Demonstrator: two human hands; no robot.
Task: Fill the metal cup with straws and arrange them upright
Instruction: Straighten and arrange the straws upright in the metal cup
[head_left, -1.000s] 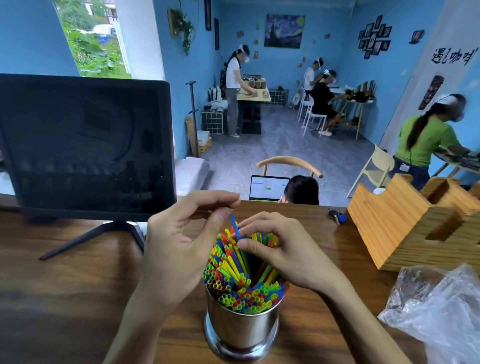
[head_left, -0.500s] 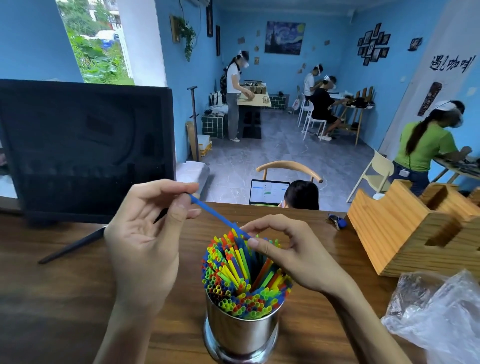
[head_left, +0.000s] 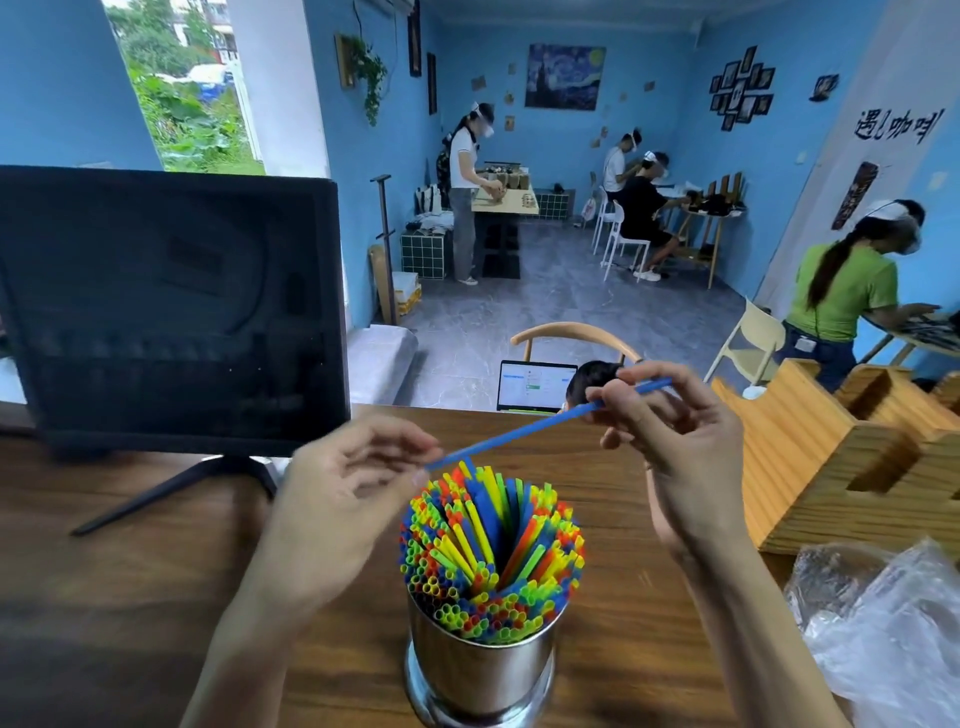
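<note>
The wooden table (head_left: 130, 613) in front of me carries one dark monitor (head_left: 166, 306) on its stand at the left, one slotted wooden holder (head_left: 831, 467) at the right and one crumpled clear plastic bag (head_left: 883, 639) at the near right edge. Between my forearms stands the single metal cup (head_left: 480, 670), already packed: the coloured straws (head_left: 491, 556) in it are far too many to count, crowded around the rim with a hollow in the middle where several lean inward. I judge the filling nearly finished; what remains is to get the loose one in and straighten the leaners. That loose one is a single blue straw (head_left: 545, 423), held level above the cup, clear of the bundle. My right hand (head_left: 680, 447) pinches it near its far end, fingers curled round it. My left hand (head_left: 337, 499) meets its near tip with thumb and fingertips, though I cannot tell whether they pinch it.
</note>
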